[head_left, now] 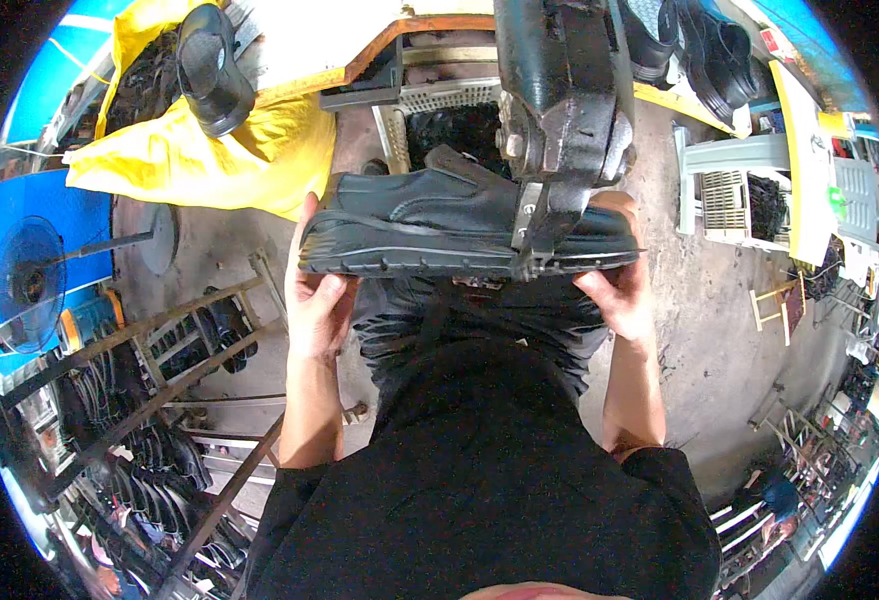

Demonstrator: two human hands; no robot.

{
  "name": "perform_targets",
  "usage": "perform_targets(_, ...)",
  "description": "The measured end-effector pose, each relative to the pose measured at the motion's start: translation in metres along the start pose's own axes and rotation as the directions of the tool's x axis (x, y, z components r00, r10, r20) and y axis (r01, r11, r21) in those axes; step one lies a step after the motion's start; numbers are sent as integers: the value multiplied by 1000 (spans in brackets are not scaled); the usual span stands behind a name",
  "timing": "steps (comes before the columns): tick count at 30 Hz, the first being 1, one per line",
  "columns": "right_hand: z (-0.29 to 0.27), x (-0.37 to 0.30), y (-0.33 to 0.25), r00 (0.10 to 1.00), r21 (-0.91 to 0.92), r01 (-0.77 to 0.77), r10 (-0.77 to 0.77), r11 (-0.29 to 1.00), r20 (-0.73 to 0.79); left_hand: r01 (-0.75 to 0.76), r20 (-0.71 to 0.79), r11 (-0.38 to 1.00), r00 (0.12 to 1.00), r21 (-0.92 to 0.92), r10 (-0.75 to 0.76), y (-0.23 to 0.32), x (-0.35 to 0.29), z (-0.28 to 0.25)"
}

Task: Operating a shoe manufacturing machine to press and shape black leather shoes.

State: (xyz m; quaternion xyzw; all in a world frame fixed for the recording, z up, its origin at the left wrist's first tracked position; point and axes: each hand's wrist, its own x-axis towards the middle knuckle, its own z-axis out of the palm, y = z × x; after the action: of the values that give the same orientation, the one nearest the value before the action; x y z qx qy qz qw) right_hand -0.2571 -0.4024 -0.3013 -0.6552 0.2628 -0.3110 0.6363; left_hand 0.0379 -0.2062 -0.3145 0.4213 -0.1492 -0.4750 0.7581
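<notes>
Left fingers (330, 290) and right fingers (598, 290) hold a black shoe (410, 215) by its ends, seemingly feeding its sole (410, 258) to the machine head (565, 120) between them; advancing likely needs steadiness.

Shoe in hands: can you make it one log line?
left hand: holds shoe, left end | right hand: holds shoe, right end | machine: crosses shoe's right half in view

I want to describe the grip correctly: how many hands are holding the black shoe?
2: the left hand is at the left end of the black shoe, the right hand at its right end. Some fingers are hidden.
</notes>
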Motion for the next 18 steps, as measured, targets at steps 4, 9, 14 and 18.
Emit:
perform_targets(4,21,5,-13,991,97,-130,131,987,-2,31,-105,999,994,37,-27,1,-6,-16)
perform_targets(9,33,16,-19,999,-131,-20,24,991,32,-46,-53,981,997,188,57,-4,-7,-44)
perform_targets(14,40,26,-42,997,-323,60,-42,944,63,-349,53,746,919,567,390,-1,6,-23)
perform_targets(18,45,25,-51,997,-393,9,23,920,78,-560,459,343,823,754,333,23,14,39)
